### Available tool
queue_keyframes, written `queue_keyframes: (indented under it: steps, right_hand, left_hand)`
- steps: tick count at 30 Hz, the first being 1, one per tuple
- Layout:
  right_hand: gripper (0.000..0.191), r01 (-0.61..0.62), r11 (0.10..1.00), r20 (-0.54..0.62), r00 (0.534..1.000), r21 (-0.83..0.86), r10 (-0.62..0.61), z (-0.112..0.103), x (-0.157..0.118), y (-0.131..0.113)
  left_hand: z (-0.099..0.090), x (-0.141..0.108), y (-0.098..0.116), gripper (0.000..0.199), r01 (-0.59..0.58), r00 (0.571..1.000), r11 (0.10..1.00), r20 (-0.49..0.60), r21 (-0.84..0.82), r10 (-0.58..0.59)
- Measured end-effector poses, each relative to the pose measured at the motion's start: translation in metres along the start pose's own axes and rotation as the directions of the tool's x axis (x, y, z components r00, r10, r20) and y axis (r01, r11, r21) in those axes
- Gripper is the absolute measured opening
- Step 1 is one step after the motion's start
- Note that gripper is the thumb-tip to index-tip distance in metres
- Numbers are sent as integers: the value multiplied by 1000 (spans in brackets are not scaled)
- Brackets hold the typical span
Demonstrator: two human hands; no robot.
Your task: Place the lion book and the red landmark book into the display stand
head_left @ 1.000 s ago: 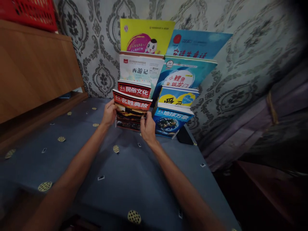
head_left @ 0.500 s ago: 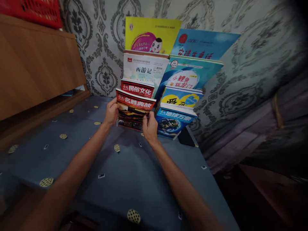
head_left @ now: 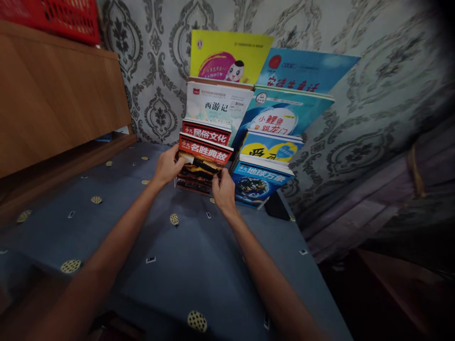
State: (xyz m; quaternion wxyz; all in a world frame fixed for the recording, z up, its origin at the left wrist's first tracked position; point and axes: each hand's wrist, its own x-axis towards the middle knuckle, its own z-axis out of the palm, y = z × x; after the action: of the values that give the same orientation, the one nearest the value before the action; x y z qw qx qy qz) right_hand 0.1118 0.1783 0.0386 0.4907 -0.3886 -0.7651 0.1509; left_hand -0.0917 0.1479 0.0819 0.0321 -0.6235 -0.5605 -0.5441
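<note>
Front red book (head_left: 199, 176), glossy and rectangular, stands over printed cloth (head_left: 188, 260): your left grip (head_left: 167, 166) and right grip (head_left: 224, 192) grasp its sides, left thumb (head_left: 180, 164) now farther across.

This looks like a home: pale grey wallpaper with dark damask medallions (head_left: 159, 111) rises beyond the left grip (head_left: 168, 166), a boxy brown wooden cabinet (head_left: 60, 94) stands leftward, and a mauve fabric curtain (head_left: 377, 206) hangs far rightward.
</note>
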Motion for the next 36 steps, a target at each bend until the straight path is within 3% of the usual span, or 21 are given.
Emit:
queue_keyframes:
  steps: [3, 8, 12, 19, 26, 32, 36]
  right_hand:
    - [5, 18, 998, -23, 1000, -61, -20, 0, 2, 2]
    - [14, 37, 996, -41, 998, -86, -41, -2, 2, 2]
    - [23, 77, 996, -68, 995, -33, -80, -5, 2, -3]
    - [19, 80, 996, -66, 994, -37, -82, -9, 4, -8]
    - [21, 28, 998, -13, 1000, -62, -29, -10, 2, -10]
    - [14, -15, 991, 3, 1000, -131, 16, -7, -2, -9]
    - [15, -34, 984, 34, 999, -177, 40, -5, -4, -12]
  left_hand:
    - [-8, -1, 9, 19, -13, 1000, 978, -4, 206, 14]
    - [-12, 0, 20, 19, -16, 1000, 947, 18, 320, 11]
    - [-15, 3, 20, 14, -3, 999, 934, 51, 356, -16]
    - [-13, 4, 9, 17, 46, 993, 940, 83, 337, -78]
    - [-5, 0, 10, 17, 2, 998, 914, 49, 405, -24]
    - [1, -6, 27, 31, 151, 972, 852, 80, 501, -219]
    - [5, -10, 35, 45, 155, 964, 785, 82, 599, -252]
